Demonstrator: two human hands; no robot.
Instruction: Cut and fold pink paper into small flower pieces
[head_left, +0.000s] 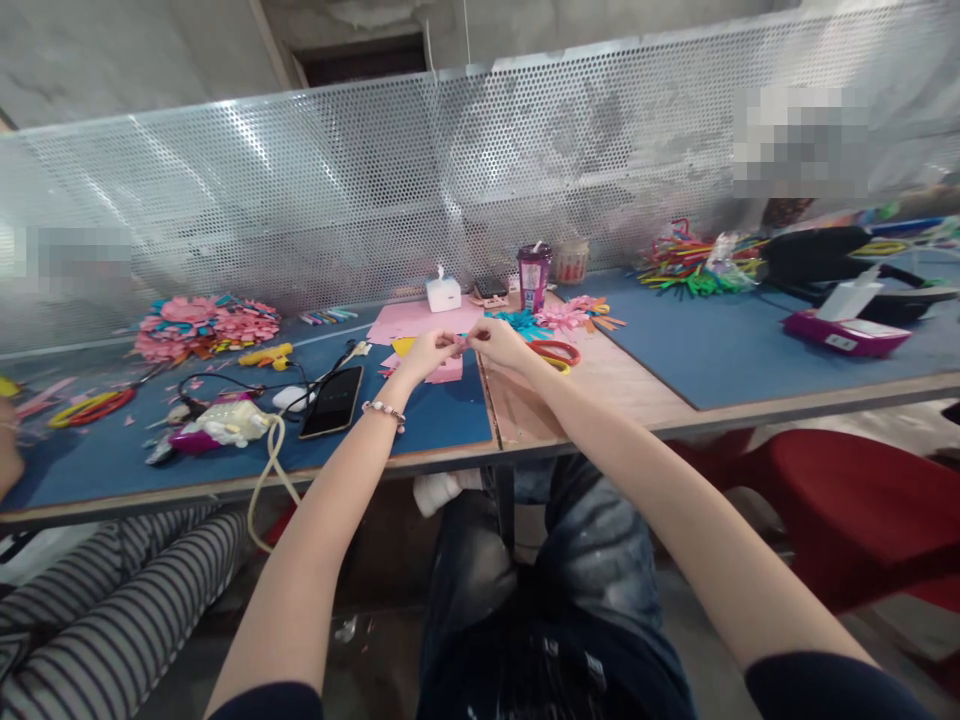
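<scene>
My left hand, with a beaded bracelet at its wrist, is closed in a pinch above the table. Just to its right, my right hand pinches too, and the fingertips of both hands nearly meet. Whatever sits between them is tiny and pinkish, too small to make out. Beneath my left hand lie cut pieces of pink paper and a bit of yellow paper. Scissors with red and yellow handles rest beside my right wrist. Behind it are blue paper fringes and pink ones.
A phone, cables and a yellow glue gun lie left, near a pink paper heap. A tissue pack and purple cup stand behind. A co-worker's striped legs show left; a red stool stands right.
</scene>
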